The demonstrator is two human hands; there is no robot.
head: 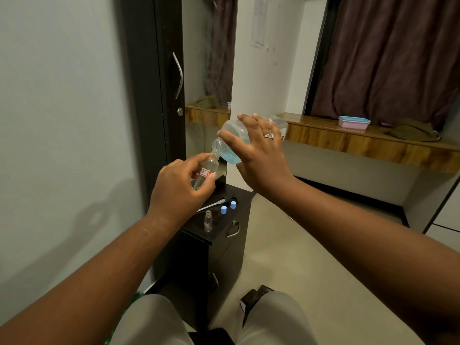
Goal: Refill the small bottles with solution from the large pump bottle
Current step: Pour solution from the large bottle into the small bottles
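**Pouring blue liquid over a dark drawer unit**

The right hand (258, 155) grips the large bottle (239, 140), tipped on its side with its open threaded neck pointing down and left. Blue liquid pools in the lower part of the bottle near the neck. The left hand (179, 185) is closed around a small clear bottle (207, 170) with a red-and-blue label, held tilted so that its mouth meets the neck of the large one. Both are held up in the air above the desk (224, 220), a narrow black drawer unit with curved metal handles on its front.

On the desk top stand a second small bottle (208, 221), upright and uncapped, and just behind it two blue caps (228, 207). The pump head (221, 201) with its long white tube lies flat beside them.

The unit stands against a tall mirror (206, 70) next to a black cupboard door (159, 95) with a metal handle and a lock. To the right a wooden shelf (361, 143) runs along the wall under a dark curtain (388, 58), carrying a pink and blue tray (353, 122) and a folded olive cloth (413, 130). The floor is pale tile.
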